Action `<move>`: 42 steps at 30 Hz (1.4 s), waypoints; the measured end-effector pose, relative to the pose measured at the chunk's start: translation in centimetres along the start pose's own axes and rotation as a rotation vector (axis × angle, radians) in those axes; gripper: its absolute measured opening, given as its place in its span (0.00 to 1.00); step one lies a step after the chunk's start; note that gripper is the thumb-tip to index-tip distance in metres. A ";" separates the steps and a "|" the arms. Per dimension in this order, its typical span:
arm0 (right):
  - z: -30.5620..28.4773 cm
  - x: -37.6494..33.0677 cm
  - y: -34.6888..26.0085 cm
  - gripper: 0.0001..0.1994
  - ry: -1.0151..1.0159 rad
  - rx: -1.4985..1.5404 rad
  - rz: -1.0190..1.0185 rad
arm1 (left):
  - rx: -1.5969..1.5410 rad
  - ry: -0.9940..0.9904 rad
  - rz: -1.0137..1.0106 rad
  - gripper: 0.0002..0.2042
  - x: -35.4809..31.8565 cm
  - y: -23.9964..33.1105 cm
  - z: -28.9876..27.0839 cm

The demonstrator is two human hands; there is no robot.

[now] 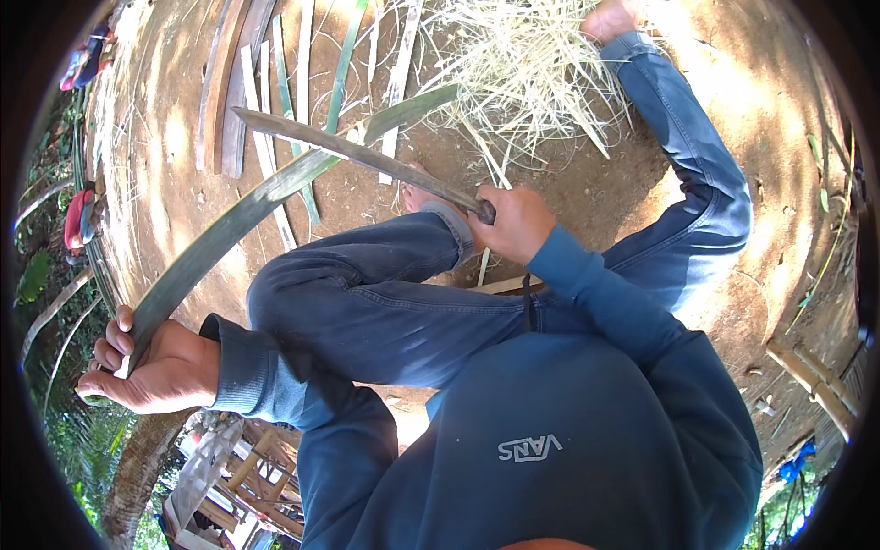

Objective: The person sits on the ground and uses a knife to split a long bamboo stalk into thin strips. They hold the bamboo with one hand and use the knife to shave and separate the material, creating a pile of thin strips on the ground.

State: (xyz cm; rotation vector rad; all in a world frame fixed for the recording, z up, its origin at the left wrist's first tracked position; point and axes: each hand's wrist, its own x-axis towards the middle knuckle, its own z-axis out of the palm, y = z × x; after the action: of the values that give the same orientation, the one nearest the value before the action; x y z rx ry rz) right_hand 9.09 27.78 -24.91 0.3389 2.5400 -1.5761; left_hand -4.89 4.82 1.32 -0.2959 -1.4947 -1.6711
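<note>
Left hand: the left hand (156, 367) is closed around the near end of a long green bamboo strip (229, 229), fingers wrapped over it, at the lower left.
Bamboo strip: it runs from that grip up and to the right, curving over the bent knee, its far end near the shavings.
Right hand: the right hand (518, 223) is fisted around the handle of a long knife (357, 154), just above the knee.
Knife: its blade extends left from the fist and crosses over the strip about midway.
Ground beyond: several cut bamboo slats (266, 82) lie side by side on bare earth.
Far right: a heap of pale shavings (522, 64) lies beside 1 bare foot (610, 18).
</note>
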 end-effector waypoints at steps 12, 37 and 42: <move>1.4 1.5 5.4 0.11 0.024 -0.108 0.199 | -0.040 -0.001 -0.059 0.18 0.7 0.0 -0.7; -0.2 0.6 6.4 0.15 -0.123 0.133 0.413 | -0.519 -0.285 -0.405 0.14 4.1 -1.3 -5.7; -0.2 -1.5 -0.9 0.13 -0.104 0.076 0.073 | -0.539 -0.321 -0.396 0.13 3.6 -0.6 -5.5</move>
State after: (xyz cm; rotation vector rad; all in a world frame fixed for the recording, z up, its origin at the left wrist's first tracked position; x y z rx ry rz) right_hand 10.28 27.38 -23.71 0.3444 2.3683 -1.6220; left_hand -5.56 -1.71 1.84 -0.6107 -1.3582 -2.4365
